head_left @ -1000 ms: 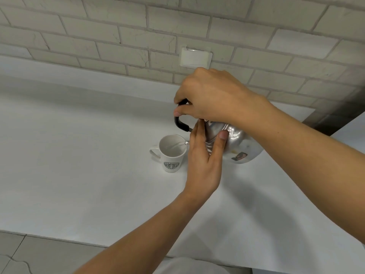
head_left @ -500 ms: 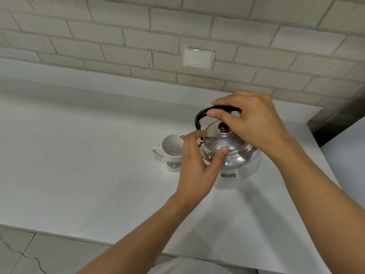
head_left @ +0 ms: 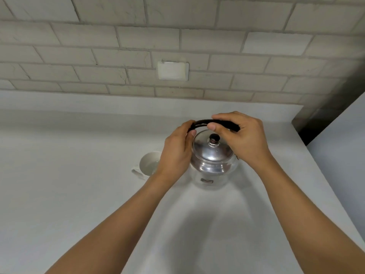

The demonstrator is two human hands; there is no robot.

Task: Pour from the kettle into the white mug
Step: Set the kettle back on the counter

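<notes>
My kettle [head_left: 214, 161], tipped over the white mug [head_left: 148, 164] a second ago, now stands upright on the white tabletop [head_left: 79, 184] just right of it. My right hand [head_left: 243, 139] loosely curls around the black handle [head_left: 203, 122]; my left hand [head_left: 176, 151] pinches its left end. Liquid shows in the mug, so I judge the pour finished.

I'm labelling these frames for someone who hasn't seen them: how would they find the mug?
Start at the white counter below the brick wall. The steel kettle stands there under both hands; the white mug sits just to its left, partly hidden by the left hand. It is the only open-topped vessel there.
</notes>
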